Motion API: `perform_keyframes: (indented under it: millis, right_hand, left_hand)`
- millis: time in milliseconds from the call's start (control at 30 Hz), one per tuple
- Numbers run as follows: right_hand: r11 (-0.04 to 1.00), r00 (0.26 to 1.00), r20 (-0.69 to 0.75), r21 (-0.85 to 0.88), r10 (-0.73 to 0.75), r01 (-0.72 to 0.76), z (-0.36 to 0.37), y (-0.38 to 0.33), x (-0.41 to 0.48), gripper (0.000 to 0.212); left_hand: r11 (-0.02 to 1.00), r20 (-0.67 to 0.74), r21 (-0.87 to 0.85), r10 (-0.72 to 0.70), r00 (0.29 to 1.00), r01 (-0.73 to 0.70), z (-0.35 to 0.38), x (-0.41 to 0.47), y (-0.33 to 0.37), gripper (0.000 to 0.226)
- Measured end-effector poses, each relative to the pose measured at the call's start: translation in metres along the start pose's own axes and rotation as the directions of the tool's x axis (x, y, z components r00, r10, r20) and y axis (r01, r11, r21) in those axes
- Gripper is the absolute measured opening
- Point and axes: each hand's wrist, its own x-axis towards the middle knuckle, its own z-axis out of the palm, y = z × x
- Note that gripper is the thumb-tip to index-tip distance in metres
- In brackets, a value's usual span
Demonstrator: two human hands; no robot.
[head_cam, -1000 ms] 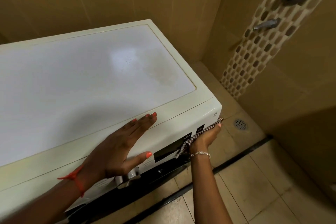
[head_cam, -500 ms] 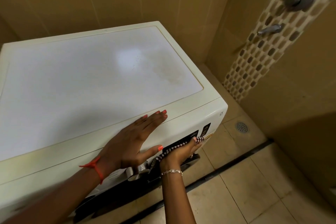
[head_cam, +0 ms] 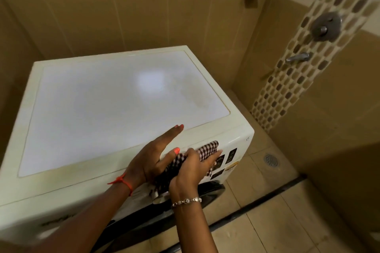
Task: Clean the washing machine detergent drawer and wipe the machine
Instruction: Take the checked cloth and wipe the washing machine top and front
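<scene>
Washing machine (head_cam: 123,109): white front-loader in a tiled corner; its right side faces the shower wall; a faint brownish mark lies on the lid near the right edge.
Door (head_cam: 207,191): dark and round, below the hands; only its upper arc shows.
Control panel (head_cam: 232,154): runs along the upper front face; dark labels are visible near the front right corner.
Left hand (head_cam: 152,158): flat on the lid's front edge, fingers straight and pointing towards the right edge; it holds nothing; judged to be bracing the body.
Right hand (head_cam: 191,172): fingers curled round the cloth, pressing it against the upper front face just left of the labels.
Cloth (head_cam: 207,148): checked, dark and pale, bunched; one end shows above the knuckles, the rest runs down under the palm and touches the left thumb.
Dial (head_cam: 160,199): chrome, partly seen below the right wrist.
Detergent drawer: cannot be made out; the arms cover the left part of the front face.
Change: a second ago the cloth was at the front right corner; half a second ago it was lower on the panel and further left; it now sits higher, against the left hand; the left hand has not shifted.
Meaning: the panel is being wiped right to left; the wiping stage appears under way; the lid mark is apparently yet to be dealt with.
</scene>
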Motion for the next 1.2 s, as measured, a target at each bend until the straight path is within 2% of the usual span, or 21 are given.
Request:
perform_keyframes:
  millis: [100,200,300,400,500,567,600,667,733,767,833,900,967,1033,1100,1200]
  right_hand:
    - [0.997,0.997,0.076,0.083,0.001,-0.008,-0.010,-0.021,-0.015,0.083]
    - [0.994,0.990,0.138,0.100,0.031,-0.045,-0.024,-0.047,-0.023,0.064]
    - [0.978,0.948,0.263,0.056,0.180,-0.201,-0.026,-0.076,-0.034,0.041]
    - [0.964,0.838,0.497,0.012,0.226,-0.267,-0.018,-0.115,-0.058,0.048]
    - [0.984,0.761,0.627,-0.149,0.168,-0.095,-0.002,-0.149,-0.081,0.044]
    - [0.956,0.725,0.686,-0.246,0.055,0.159,0.011,-0.163,-0.094,0.037]
    - [0.898,0.685,0.729,-0.301,0.000,0.321,0.019,-0.169,-0.103,0.033]
    - [0.745,0.567,0.824,-0.381,0.005,0.547,0.032,-0.172,-0.123,0.023]
    - [0.566,0.451,0.890,-0.407,0.069,0.717,0.041,-0.168,-0.142,0.047]
    - [0.504,0.407,0.909,-0.394,0.091,0.768,0.043,-0.169,-0.151,0.056]
    - [0.514,0.351,0.935,-0.328,0.055,0.792,0.048,-0.181,-0.159,0.044]
    - [0.542,0.328,0.945,-0.279,0.006,0.793,0.056,-0.200,-0.158,0.046]
    - [0.497,0.305,0.952,-0.261,-0.008,0.827,0.066,-0.212,-0.147,0.051]
    - [0.394,0.269,0.963,-0.244,-0.008,0.886,0.079,-0.218,-0.141,0.052]
    - [0.248,0.221,0.975,-0.209,-0.021,0.946,0.094,-0.223,-0.137,0.051]
    - [0.105,0.174,0.982,-0.166,-0.068,0.981,0.115,-0.229,-0.130,0.049]
  left_hand:
    - [0.970,-0.168,-0.233,-0.117,0.979,0.076,-0.003,-0.007,0.009,0.059]
    - [0.848,-0.288,-0.503,-0.345,0.893,0.166,-0.009,-0.016,0.031,0.046]
    - [0.724,-0.247,-0.631,-0.527,0.813,0.278,-0.018,-0.021,0.052,0.026]
    - [0.561,-0.095,-0.738,-0.636,0.766,0.375,-0.046,-0.024,0.086,0.015]
    - [0.544,-0.138,-0.752,-0.682,0.718,0.372,-0.075,-0.024,0.127,0.025]
    - [0.493,-0.139,-0.805,-0.696,0.704,0.328,-0.091,-0.021,0.159,0.037]
    - [0.440,-0.108,-0.850,-0.684,0.722,0.289,-0.099,-0.018,0.175,0.043]
    - [0.288,-0.034,-0.941,-0.603,0.797,0.179,-0.110,-0.013,0.204,0.050]
    - [0.182,-0.049,-0.981,-0.534,0.844,0.059,-0.118,-0.007,0.223,0.052]
    - [0.159,-0.078,-0.987,-0.529,0.845,0.008,-0.123,-0.006,0.229,0.052]
    - [0.172,-0.138,-0.984,-0.526,0.839,-0.054,-0.134,-0.007,0.237,0.045]
    - [0.170,-0.159,-0.982,-0.523,0.837,-0.080,-0.146,-0.010,0.235,0.036]
    - [0.142,-0.158,-0.985,-0.535,0.830,-0.097,-0.158,-0.013,0.231,0.037]
    - [0.138,-0.153,-0.986,-0.528,0.835,-0.094,-0.170,-0.011,0.228,0.041]
    - [0.152,-0.145,-0.985,-0.510,0.848,-0.077,-0.179,-0.007,0.226,0.044]
    - [0.175,-0.120,-0.984,-0.483,0.868,-0.039,-0.192,0.003,0.220,0.048]
